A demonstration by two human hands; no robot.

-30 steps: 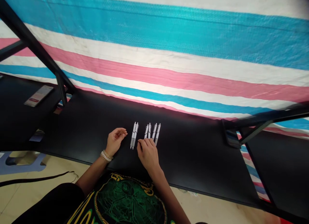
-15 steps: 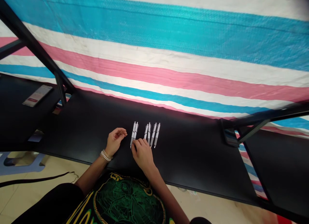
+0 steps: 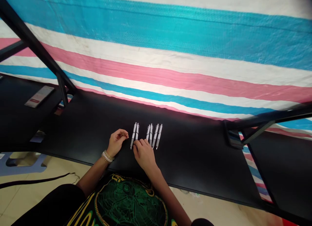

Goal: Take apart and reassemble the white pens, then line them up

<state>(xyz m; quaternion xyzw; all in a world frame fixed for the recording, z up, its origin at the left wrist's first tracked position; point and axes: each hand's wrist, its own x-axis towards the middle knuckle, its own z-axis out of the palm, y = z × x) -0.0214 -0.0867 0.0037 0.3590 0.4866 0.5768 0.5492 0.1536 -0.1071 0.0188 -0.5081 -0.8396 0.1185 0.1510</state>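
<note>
Several white click pens with grey grips lie side by side on the black table. Two of them, the left pair [image 3: 134, 135], sit a little apart from the right group [image 3: 156, 135]. My right hand [image 3: 144, 154] is over the lower ends of the pens, its fingers bent and pressed at the grip of the pair's right-hand pen [image 3: 137, 131]. That pen's tip is hidden by the fingers. Left of the pens, my left hand [image 3: 116, 143] hovers with fingers curled toward the thumb, and nothing shows in it. A pale beaded bracelet [image 3: 107, 156] circles that wrist.
The black table [image 3: 195, 154] has dark metal frame legs [image 3: 41, 47] at both sides. A striped plastic sheet [image 3: 158, 53] hangs behind it. A phone-like flat item [image 3: 39, 96] lies on the left table. A blue-grey stool [image 3: 26, 167] stands below at left.
The left pair of pens has shifted slightly to the left, and its left pen now stands further apart from its neighbour at the lower end. Both hands stay nearly in place.
</note>
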